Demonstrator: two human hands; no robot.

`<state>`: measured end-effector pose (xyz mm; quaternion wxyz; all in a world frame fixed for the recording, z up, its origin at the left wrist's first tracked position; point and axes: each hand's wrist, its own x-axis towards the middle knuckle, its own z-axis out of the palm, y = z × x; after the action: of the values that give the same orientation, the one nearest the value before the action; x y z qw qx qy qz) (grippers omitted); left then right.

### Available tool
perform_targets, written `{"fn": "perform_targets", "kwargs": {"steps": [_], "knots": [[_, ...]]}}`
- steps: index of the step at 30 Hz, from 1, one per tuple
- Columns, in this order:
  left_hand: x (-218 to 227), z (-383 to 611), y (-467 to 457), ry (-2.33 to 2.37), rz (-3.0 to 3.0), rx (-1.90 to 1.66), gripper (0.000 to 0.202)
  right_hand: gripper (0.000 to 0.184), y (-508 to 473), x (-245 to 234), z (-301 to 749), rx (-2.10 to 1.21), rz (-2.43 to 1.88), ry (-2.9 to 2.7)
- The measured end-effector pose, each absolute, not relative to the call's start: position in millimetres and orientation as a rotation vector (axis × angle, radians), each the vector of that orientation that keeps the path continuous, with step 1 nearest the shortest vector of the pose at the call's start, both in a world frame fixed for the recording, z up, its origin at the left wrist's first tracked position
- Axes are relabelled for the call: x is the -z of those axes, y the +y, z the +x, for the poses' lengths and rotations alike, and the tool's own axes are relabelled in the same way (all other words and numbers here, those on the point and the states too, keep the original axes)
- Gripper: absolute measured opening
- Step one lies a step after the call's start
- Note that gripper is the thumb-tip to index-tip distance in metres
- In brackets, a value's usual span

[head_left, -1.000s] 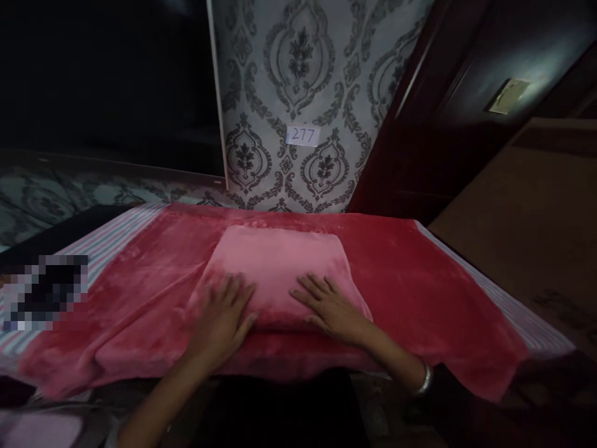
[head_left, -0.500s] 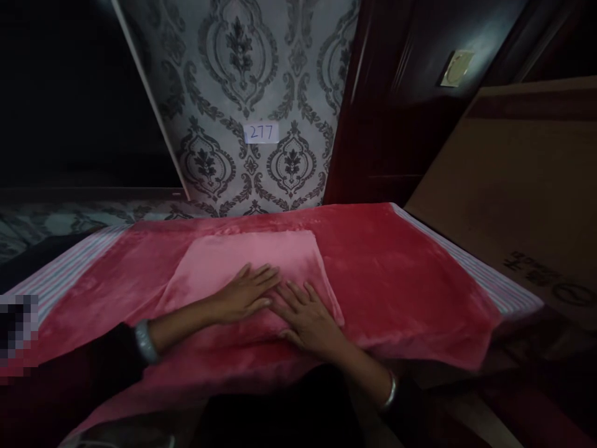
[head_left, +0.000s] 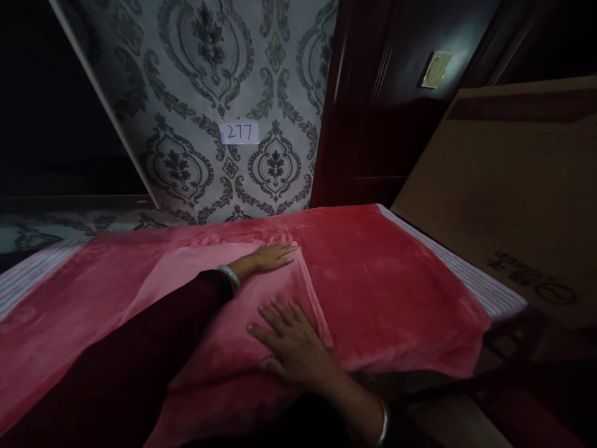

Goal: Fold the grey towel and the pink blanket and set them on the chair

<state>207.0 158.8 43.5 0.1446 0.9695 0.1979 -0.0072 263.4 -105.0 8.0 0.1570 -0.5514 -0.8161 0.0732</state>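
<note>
A folded pink cloth (head_left: 219, 280) lies on a larger red plush blanket (head_left: 382, 274) spread over a table. My left hand (head_left: 270, 256) reaches to the far right corner of the pink cloth and lies flat on it, fingers stretched out. My right hand (head_left: 289, 342) rests flat near the cloth's near right edge, fingers spread. Each wrist carries a bangle, and a dark sleeve covers my left arm.
A striped sheet (head_left: 471, 280) shows under the blanket at the right edge. A large cardboard box (head_left: 513, 199) stands to the right. Patterned wallpaper with a paper label reading 277 (head_left: 239, 132) is behind, next to a dark wooden door (head_left: 382, 112).
My left hand slid from the cloth's near middle across to its far right corner. My right hand shifted slightly toward the right edge. The view has turned left to right.
</note>
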Motion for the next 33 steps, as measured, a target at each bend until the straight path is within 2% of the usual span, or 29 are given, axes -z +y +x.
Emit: {"fn": "perform_targets", "kwargs": {"steps": [6, 11, 18, 22, 28, 33], "knots": [[-36, 221, 175, 0.688, 2.702, -0.075, 0.062, 0.062, -101, -2, 263, -0.144, -1.567, -2.334], [-52, 216, 165, 0.816, 2.808, -0.136, 0.058, 0.061, -103, 1, 264, -0.074, -1.579, -2.357], [-66, 110, 116, 0.443, 2.762, -0.133, 0.065, 0.056, -104, -27, 251, -0.075, -1.590, -2.334], [-62, 69, 97, 0.412, 2.725, -0.041, 0.064, 0.052, -86, -36, 221, -0.101, -1.453, -2.425], [-38, 72, 128, 0.469, 2.857, -0.010, 0.062, 0.060, -78, -10, 206, -0.089, -1.388, -2.468], [-37, 77, 169, 0.717, 2.835, 0.006, 0.064, 0.062, -82, -7, 211, -0.134, -1.417, -2.464]]}}
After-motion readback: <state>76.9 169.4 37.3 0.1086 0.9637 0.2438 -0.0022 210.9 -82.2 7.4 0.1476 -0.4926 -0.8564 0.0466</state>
